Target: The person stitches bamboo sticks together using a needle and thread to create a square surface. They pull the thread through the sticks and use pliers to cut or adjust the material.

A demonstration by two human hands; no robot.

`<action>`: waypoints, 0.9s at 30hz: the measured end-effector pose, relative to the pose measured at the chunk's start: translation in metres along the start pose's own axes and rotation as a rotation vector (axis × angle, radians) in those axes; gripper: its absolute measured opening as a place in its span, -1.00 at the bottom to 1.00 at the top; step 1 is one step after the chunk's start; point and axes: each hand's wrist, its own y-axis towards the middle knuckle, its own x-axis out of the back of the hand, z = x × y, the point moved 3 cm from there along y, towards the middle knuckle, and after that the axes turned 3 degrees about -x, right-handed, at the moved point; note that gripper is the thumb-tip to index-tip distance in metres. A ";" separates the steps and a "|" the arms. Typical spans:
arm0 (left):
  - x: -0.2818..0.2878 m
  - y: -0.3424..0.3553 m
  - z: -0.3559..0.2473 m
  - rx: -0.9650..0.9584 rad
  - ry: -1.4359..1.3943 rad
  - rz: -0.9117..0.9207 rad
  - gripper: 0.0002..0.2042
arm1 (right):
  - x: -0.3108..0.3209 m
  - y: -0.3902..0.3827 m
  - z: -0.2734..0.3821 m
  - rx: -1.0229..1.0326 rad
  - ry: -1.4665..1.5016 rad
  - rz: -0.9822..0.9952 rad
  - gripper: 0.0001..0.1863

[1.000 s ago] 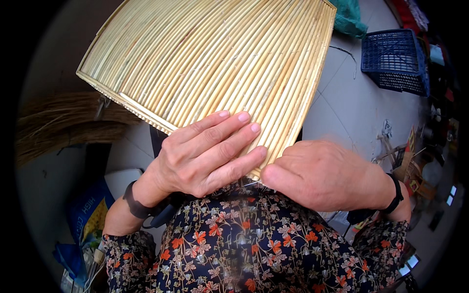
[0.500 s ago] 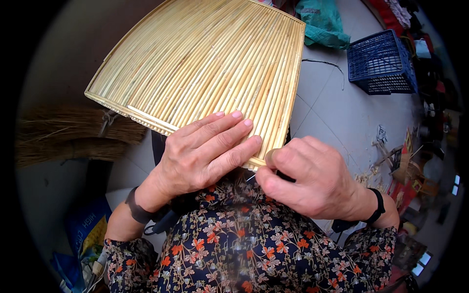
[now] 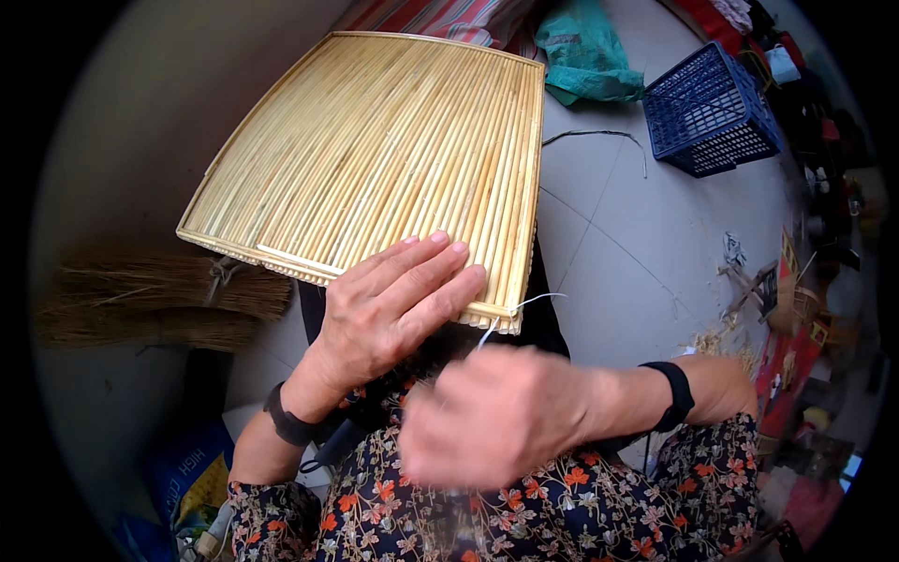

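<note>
A panel of pale straw-coloured stalks, laid side by side and bordered by a thin rim, slants away from my lap. My left hand lies on its near edge with the fingers stretched flat over the stalks; the thumb is hidden. Just below the panel's near right corner is my right hand, closed and smeared by motion. A white thread comes out at that corner, one short end free to the right. Another length of it runs down to my right hand, which grips it; the fingertips are hidden.
Bundles of dry straw lie at left. A blue plastic crate and a green sack stand at the far right, with a dark cord on the tiled floor. Striped cloth is behind the panel. Wood scraps lie right.
My right hand has moved down and left from the panel's corner, drawing the thread. The corner and thread are now uncovered. The panel sits lower in view, and my left hand remains on it.
</note>
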 end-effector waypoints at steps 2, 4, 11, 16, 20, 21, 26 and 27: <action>-0.001 0.002 -0.001 -0.005 0.001 -0.002 -0.71 | 0.011 -0.009 -0.012 -0.204 0.009 0.024 -0.88; -0.003 0.002 -0.001 -0.012 0.026 -0.009 -0.70 | 0.006 -0.010 0.001 -0.166 0.240 -0.018 -0.89; 0.008 -0.003 -0.004 -0.012 -0.002 0.014 -0.69 | 0.002 0.004 0.007 -0.162 0.489 -0.122 -0.87; 0.009 -0.001 -0.005 -0.001 0.011 0.005 -0.67 | -0.004 -0.012 0.010 -0.145 0.403 -0.058 -0.88; 0.010 0.001 -0.004 0.016 0.017 0.000 -0.68 | 0.011 -0.046 0.005 -0.185 0.303 -0.111 -0.87; 0.010 0.001 -0.004 0.012 0.016 -0.004 -0.69 | 0.016 -0.054 0.001 -0.234 0.280 -0.156 -0.85; 0.012 0.004 -0.008 0.003 -0.016 0.000 -0.71 | 0.015 -0.083 -0.028 -1.140 0.975 -0.403 -0.91; 0.013 0.005 -0.008 0.002 -0.015 0.003 -0.71 | 0.012 -0.083 -0.028 -1.139 0.972 -0.388 -0.91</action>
